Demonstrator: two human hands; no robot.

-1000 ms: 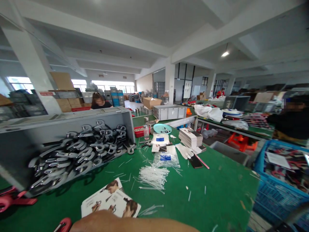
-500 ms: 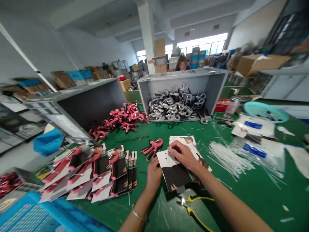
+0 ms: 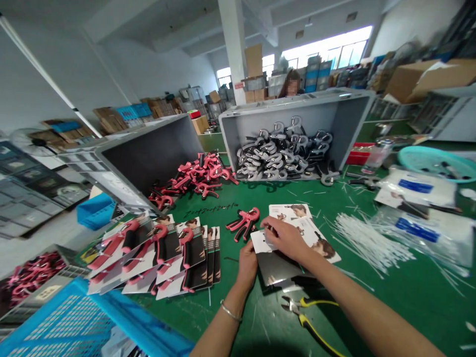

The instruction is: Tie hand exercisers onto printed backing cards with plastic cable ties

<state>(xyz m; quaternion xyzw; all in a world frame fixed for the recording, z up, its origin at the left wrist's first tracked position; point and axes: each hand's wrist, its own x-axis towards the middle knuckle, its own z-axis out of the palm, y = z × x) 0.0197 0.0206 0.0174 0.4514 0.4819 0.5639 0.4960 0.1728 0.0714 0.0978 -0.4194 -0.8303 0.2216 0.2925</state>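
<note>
My left hand (image 3: 248, 262) grips the near left edge of a printed backing card (image 3: 273, 263) lying on the green table (image 3: 390, 292). My right hand (image 3: 285, 238) rests on top of that card with its fingers pinched at the upper left corner. A pink and black hand gripper (image 3: 244, 224) lies just beyond my left hand. More printed cards (image 3: 310, 229) lie under and beside my right hand. Yellow-handled pliers (image 3: 310, 320) lie beneath my right forearm.
A row of carded pink grippers (image 3: 159, 253) lies at left, above a blue basket (image 3: 85, 327). Tipped grey bins hold loose pink grippers (image 3: 197, 178) and grey grippers (image 3: 282, 153). White cable ties (image 3: 368, 243) and plastic bags (image 3: 420, 218) lie at right. A person sits beyond the bins.
The view swung left and down from the room to my hands over the last second. Since half a second ago, both hands stay on the card, only shifting slightly.
</note>
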